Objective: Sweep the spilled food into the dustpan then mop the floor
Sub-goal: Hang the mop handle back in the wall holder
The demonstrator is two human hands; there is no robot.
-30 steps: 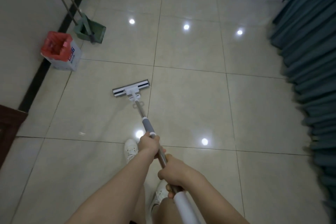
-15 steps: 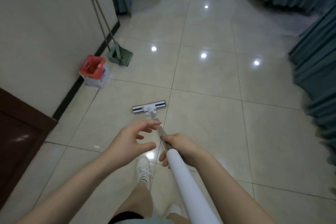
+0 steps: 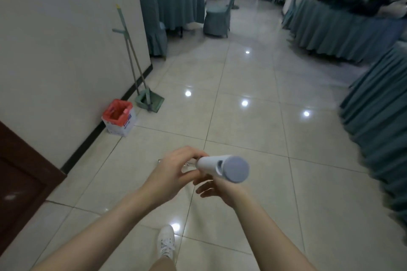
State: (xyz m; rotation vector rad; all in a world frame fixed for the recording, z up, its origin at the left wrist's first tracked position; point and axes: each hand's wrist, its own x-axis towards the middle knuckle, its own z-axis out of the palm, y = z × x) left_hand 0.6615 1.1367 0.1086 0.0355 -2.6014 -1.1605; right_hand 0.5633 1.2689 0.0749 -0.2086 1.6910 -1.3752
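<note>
The fingers (image 3: 189, 154) of the left hand (image 3: 170, 174) are clamping around the thin shaft of the mop handle (image 3: 211, 166), just ahead of its white grip. The right hand (image 3: 220, 191) is lying beneath that grip with its fingers (image 3: 203, 190) apparently fairly straight; whether they are gripping cannot be told. The handle is pointing its grey end cap (image 3: 236, 168) towards the camera above the tiled floor (image 3: 253, 134), while the green dustpan (image 3: 152, 102) is standing well apart at the wall (image 3: 66, 50), near a red-lined box (image 3: 119, 117).
</note>
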